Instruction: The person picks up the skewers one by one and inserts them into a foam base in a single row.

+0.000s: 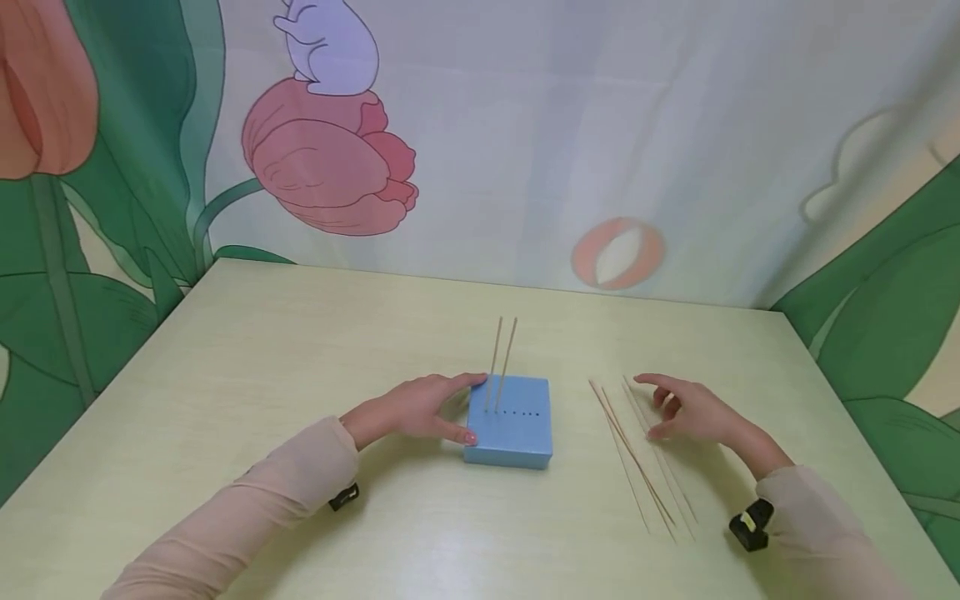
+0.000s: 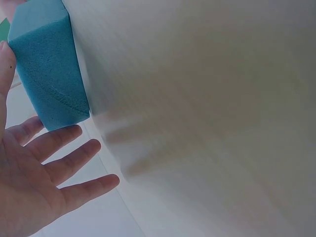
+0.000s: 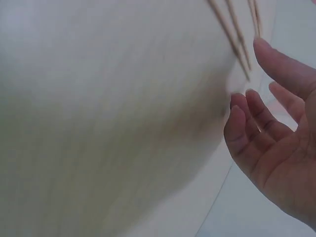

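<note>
Left hand: the left hand is resting against the left side of the blue foam block, fingers nearly straight and spread, thumb touching the near-left corner, forefinger lying along the far-left edge; it is steadying the block, not clasping it.
Left hand, wrist view: the fingers are lying splayed just beside the block's side, with nothing curled around it.
Right hand: the right hand is hovering over the loose skewers, fingers loosely bent, forefinger pointing left and thumb reaching down towards the sticks; it is holding nothing, and whether the thumb is touching one I cannot tell.
Right hand, wrist view: the fingertips are sitting just beside the skewer ends, apart from them.
Key relation: the loose skewers are lying directly beneath and to the left of the right hand, well apart from the left hand; their long axis is running from far-left to near-right across the table.
Block: it is sitting mid-table, between the two hands.
Standing skewers: two skewers are standing upright in the left end of the block's hole row.
</note>
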`<state>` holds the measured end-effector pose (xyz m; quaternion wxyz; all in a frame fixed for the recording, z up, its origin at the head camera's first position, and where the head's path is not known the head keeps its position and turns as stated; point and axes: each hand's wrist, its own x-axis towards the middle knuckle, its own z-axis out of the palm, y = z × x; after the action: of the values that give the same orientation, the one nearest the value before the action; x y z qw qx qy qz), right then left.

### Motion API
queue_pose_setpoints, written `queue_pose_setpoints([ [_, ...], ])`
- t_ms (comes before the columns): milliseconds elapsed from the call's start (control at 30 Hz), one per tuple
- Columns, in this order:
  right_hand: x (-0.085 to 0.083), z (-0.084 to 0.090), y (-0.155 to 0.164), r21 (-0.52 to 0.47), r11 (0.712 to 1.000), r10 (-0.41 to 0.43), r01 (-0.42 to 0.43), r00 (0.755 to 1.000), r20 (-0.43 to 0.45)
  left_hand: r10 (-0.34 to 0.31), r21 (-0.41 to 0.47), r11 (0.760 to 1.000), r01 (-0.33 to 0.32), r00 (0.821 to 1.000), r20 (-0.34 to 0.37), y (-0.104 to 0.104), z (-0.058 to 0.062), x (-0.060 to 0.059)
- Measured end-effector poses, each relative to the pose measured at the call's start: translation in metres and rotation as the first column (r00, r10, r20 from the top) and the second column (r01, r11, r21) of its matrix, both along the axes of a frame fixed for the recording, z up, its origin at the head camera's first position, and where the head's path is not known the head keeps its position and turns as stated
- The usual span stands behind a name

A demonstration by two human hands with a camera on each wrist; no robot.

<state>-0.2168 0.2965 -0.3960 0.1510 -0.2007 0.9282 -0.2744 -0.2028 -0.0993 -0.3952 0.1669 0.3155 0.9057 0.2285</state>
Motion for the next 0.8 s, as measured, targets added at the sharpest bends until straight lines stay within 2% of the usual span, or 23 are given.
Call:
queue_pose_setpoints([
  [200, -0.017, -0.002, 0.011, -0.006, 0.996, 0.090, -0.090, 0.991, 0.098, -0.005, -0.010, 1.000, 0.005, 1.000, -0.004, 0.001, 0.001, 0.001],
  [333, -0.023, -0.005, 0.014, -0.003, 0.991, 0.135, -0.136, 0.985, 0.105, 0.002, -0.020, 1.000, -0.002, 1.000, -0.001, 0.001, 0.001, 0.001],
  [500, -0.026, -0.008, 0.015, 0.059, 0.989, 0.133, -0.139, 0.987, 0.090, 0.004, -0.036, 0.999, -0.004, 1.000, -0.003, 0.002, -0.001, 0.000],
  [800, -0.035, -0.004, 0.006, 0.159, 0.980, 0.093, -0.116, 0.985, 0.147, 0.010, -0.032, 0.999, -0.010, 1.000, -0.006, 0.002, 0.000, -0.001],
])
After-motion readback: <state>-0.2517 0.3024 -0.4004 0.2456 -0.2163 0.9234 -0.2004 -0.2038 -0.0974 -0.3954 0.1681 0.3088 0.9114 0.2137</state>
